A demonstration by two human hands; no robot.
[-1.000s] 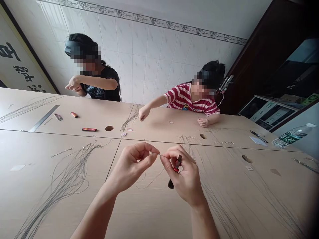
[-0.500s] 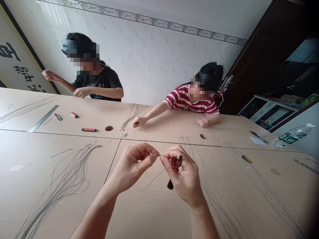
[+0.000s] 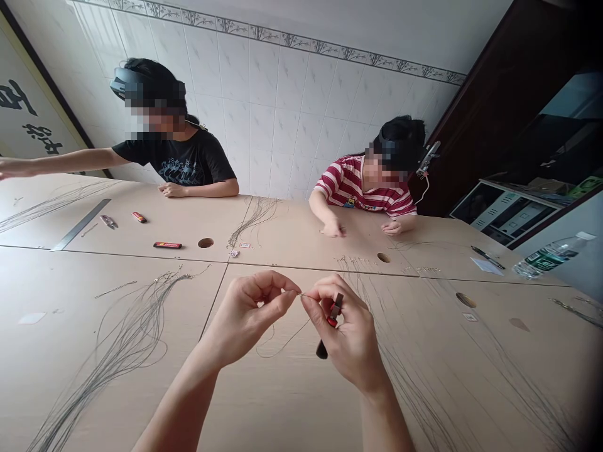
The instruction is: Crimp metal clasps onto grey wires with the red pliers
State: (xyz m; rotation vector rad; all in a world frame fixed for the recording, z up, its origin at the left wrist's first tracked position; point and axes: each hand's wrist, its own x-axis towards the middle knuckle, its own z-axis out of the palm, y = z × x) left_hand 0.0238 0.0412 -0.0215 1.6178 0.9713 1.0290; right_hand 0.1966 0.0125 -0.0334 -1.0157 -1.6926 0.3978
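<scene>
My left hand is closed, thumb and forefinger pinching a tiny end of thin cord. My right hand pinches close beside it, the fingertips of both hands almost meeting. A small red-and-black tool with a blocky metal end is also tucked in my right hand; its exact kind is unclear. From the fingers the thin cord hangs in a loose loop toward the table. What the fingertips hold is too small to make out fully. To the left lies a bundle of grey cords; more cords spread out at right.
Across the table sit a person in black and a person in stripes. A steel ruler, a red lighter-like stick, a water bottle and round cable holes are also there.
My hands hold nearly the same pose. The person in black has stretched one arm far left; the person in stripes has drawn a hand back from the cords across the table.
</scene>
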